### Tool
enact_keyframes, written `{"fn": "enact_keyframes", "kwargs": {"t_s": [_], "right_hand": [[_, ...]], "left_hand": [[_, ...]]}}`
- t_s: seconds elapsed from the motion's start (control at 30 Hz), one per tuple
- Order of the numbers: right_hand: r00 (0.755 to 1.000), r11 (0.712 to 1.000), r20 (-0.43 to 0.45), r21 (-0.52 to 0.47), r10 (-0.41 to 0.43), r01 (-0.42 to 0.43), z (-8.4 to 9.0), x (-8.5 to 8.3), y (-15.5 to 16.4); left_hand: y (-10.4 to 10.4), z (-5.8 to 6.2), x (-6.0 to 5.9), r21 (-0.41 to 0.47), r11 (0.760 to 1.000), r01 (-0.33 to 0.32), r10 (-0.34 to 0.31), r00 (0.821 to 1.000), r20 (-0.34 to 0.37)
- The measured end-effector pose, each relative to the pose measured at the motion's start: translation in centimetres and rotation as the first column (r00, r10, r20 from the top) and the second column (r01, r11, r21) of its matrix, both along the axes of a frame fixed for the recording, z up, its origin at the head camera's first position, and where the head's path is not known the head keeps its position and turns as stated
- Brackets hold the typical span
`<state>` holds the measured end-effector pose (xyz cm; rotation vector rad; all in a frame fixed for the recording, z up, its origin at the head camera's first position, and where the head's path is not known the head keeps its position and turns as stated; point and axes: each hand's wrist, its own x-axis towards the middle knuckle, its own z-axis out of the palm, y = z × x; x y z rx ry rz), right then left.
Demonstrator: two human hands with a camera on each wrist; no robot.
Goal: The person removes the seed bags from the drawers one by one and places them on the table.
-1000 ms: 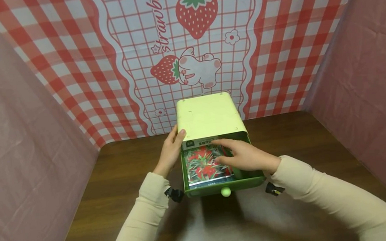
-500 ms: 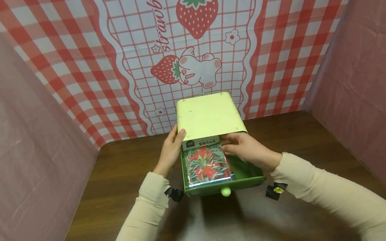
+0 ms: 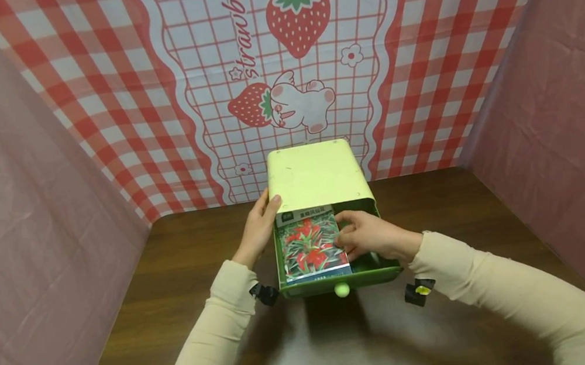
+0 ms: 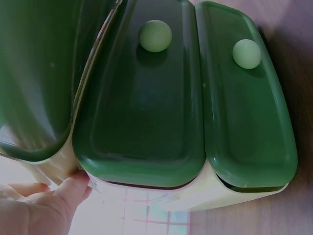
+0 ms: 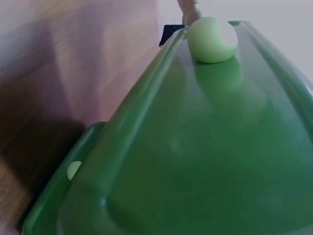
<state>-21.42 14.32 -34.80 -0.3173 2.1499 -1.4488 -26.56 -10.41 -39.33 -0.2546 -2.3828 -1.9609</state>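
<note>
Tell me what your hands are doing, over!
Left hand steadies the cabinet. Right hand pinches the seed packet lying in the open top drawer. Nothing blocks it.

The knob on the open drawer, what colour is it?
Pale green knob, shown best in the right wrist view.

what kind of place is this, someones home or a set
Probably a small staged tabletop set, not a lived-in room: a strawberry-print backdrop and pink cloth side walls box in a wooden table holding only a green drawer box.

packet (image 3: 311, 245) lies in the open drawer (image 3: 371, 266) before cabinet (image 3: 315, 174)
</note>
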Motion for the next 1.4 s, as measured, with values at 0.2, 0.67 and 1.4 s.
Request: {"fn": "enact_keyframes", "kwargs": {"t_s": [0.2, 0.67, 1.4], "right_hand": [[1.000, 1.000, -0.018, -0.005, -0.003, 0.002, -0.2, 0.0, 0.0], [0.996, 0.995, 0.045, -0.061, -0.079, 0.082, 1.4, 0.0, 1.4], [0.983, 0.987, 0.183, -0.163, 0.034, -0.004, 3.1, 3.5, 4.6]], "left_hand": [[-0.1, 0.0, -0.1, 0.001, 1.000, 0.017, -0.017, 1.000, 0.007], [0.5, 3.6, 2.7, -0.014, 1.000, 0.008, -0.008, 1.000, 0.016], [0.1, 0.0, 0.1, -0.002, 1.000, -0.013, 0.013, 1.000, -0.001]]}}
